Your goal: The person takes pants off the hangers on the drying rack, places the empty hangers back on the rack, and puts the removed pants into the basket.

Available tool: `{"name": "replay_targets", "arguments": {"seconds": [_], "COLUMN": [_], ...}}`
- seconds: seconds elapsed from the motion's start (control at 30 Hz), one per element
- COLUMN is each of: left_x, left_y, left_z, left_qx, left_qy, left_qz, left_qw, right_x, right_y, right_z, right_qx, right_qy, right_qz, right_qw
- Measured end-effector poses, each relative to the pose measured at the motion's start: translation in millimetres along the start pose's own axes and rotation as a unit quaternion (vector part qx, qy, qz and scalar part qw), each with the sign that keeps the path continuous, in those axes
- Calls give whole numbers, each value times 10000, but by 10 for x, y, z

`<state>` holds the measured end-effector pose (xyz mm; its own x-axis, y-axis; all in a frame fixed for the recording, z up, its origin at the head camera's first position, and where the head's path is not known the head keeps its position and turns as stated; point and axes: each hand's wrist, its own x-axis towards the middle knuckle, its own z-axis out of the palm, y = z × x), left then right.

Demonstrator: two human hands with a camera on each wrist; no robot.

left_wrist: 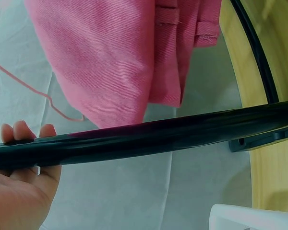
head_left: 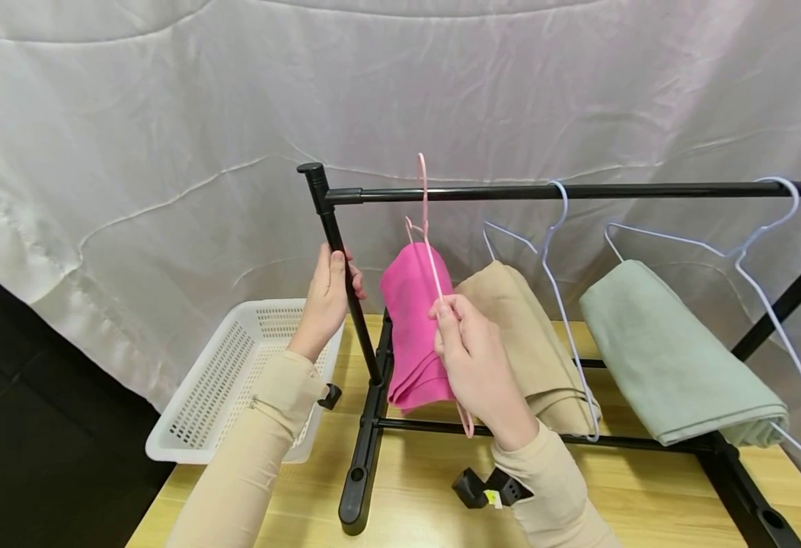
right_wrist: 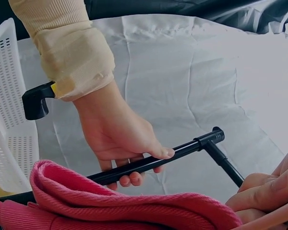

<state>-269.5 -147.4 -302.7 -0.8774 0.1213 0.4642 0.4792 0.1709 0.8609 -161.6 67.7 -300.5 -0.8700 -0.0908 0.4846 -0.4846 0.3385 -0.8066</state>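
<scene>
My left hand (head_left: 332, 293) grips the left post (head_left: 351, 304) of a black clothes rack, fingers round it and thumb along it. In the right wrist view the same left hand (right_wrist: 117, 136) is seen from across the rack. With thumb and fingers my right hand (head_left: 472, 354) pinches the side of a pink hanger (head_left: 425, 217). Folded pink trousers (head_left: 414, 320) hang over that hanger; their belt loops (left_wrist: 167, 15) show in the left wrist view. The hanger's hook stands up at the top rail (head_left: 483, 193), reaching above it; whether it rests there I cannot tell.
Lavender hangers with a folded beige cloth (head_left: 517, 327) and a folded pale green cloth (head_left: 674, 358) hang farther right on the rail. A white perforated basket (head_left: 202, 380) stands left of the rack on the wooden table (head_left: 414, 487). Behind hangs a pale curtain (head_left: 167, 114).
</scene>
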Motion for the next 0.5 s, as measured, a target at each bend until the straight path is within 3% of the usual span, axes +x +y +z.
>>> {"name": "replay_targets", "arguments": {"seconds": [0.5], "left_x": [-7], "left_y": [23], "left_z": [-2], "left_qx": [26], "left_qy": [-23], "left_qz": [-2], "left_qw": [10000], "right_x": [-111], "right_y": [-40], "right_z": [-89], "right_qx": [-6], "right_qy": [-79], "right_qz": [-50], "right_qw": [10000]}}
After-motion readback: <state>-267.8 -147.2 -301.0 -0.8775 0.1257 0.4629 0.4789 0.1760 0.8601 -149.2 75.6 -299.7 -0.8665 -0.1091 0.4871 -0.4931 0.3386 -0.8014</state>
